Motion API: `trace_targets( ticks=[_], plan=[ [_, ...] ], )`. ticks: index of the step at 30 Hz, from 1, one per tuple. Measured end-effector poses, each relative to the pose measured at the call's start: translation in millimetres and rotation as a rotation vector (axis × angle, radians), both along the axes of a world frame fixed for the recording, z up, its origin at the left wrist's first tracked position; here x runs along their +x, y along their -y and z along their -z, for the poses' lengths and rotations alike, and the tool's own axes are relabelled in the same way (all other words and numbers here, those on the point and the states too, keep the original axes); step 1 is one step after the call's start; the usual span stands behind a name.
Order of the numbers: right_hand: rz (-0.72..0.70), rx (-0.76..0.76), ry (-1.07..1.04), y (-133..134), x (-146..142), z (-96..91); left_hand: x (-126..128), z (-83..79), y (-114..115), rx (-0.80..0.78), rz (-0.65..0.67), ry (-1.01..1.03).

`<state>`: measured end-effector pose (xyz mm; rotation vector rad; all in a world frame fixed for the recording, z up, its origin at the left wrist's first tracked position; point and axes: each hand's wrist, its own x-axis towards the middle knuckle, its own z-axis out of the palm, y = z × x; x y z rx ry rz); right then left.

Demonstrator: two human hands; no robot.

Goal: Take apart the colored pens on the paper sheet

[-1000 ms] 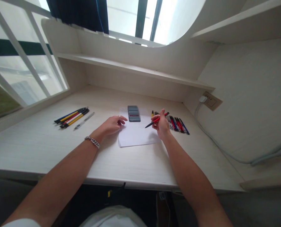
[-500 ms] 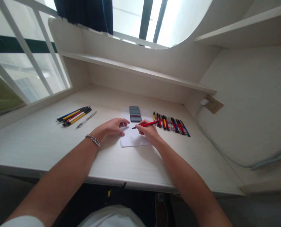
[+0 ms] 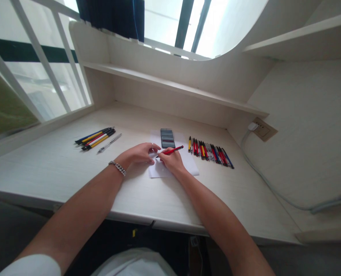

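Observation:
My right hand (image 3: 172, 160) is closed round a red pen (image 3: 174, 150) with a black tip, and the tip points down at a white sheet of paper (image 3: 189, 163). My left hand (image 3: 143, 153) rests at the paper's left edge, its thumb and fingers apart and nothing between them. A ring and a chain bracelet are on that hand and wrist. A dark phone (image 3: 167, 138) lies on the upper part of the paper, just beyond my hands; its screen is blurred.
To the right, a row of several pens (image 3: 210, 151) lies side by side. A bundle of pens (image 3: 95, 138) and a single clear pen (image 3: 109, 143) lie to the left. A shelf (image 3: 170, 85) runs along the back; a plugged socket (image 3: 262, 129) with a cable is at right.
My right hand has moved left across the paper with the red pen, closer to my left hand. More of the paper's right side shows. The whole view has shifted slightly.

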<state>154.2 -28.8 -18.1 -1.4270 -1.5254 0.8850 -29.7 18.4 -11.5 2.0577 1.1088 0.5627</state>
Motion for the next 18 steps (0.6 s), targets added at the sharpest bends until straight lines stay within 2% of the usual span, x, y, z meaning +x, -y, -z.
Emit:
trace_targets(
  ticks=[3, 12, 15, 18],
  plan=[
    [-0.036, 0.052, 0.055, 3.4, -0.1, -1.8, -0.1, 1.6, -0.7, -0.001, 0.000, -0.002],
    [0.046, 0.052, 0.141, -0.4, -1.3, -5.9, 0.7, 1.3, 0.7, -0.041, -0.019, -0.001],
    [0.039, 0.015, 0.024, -0.4, 1.2, -4.1, 0.2, -0.4, 1.0, -0.028, -0.017, -0.016],
    [-0.013, -0.081, -0.202, 1.5, 8.3, -5.6, 0.5, -2.3, 3.0, 0.001, -0.025, -0.030]
  ],
)
